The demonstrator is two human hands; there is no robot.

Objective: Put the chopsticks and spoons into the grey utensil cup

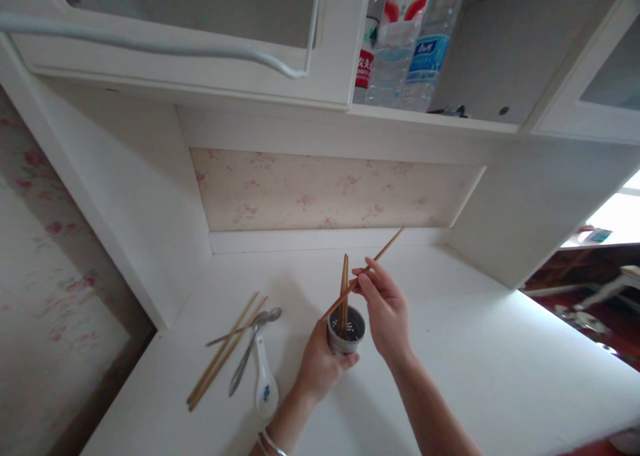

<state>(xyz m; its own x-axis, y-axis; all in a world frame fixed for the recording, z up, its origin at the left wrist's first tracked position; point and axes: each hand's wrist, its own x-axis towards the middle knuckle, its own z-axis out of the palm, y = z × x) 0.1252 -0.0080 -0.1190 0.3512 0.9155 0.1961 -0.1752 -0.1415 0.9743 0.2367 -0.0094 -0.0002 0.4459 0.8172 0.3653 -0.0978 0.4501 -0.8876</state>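
Note:
My left hand (pixel 320 363) is wrapped around a small metal utensil holder (pixel 347 332) standing on the white counter (pixel 450 349). Several wooden chopsticks (pixel 344 296) stand upright inside the holder. My right hand (pixel 385 309) pinches a single chopstick (pixel 387 246) that slants from the upper right down to the holder's rim. To the left on the counter lie a loose pair of chopsticks (pixel 225 353), two metal spoons (pixel 250 346) and a white ceramic spoon with a blue mark (pixel 265 386).
A white side panel (pixel 125 196) closes the nook on the left and a floral back wall (pixel 325 193) stands behind. An overhead cabinet holds plastic water bottles (pixel 405 36). A cabinet door with a handle (pixel 150 46) hangs above left.

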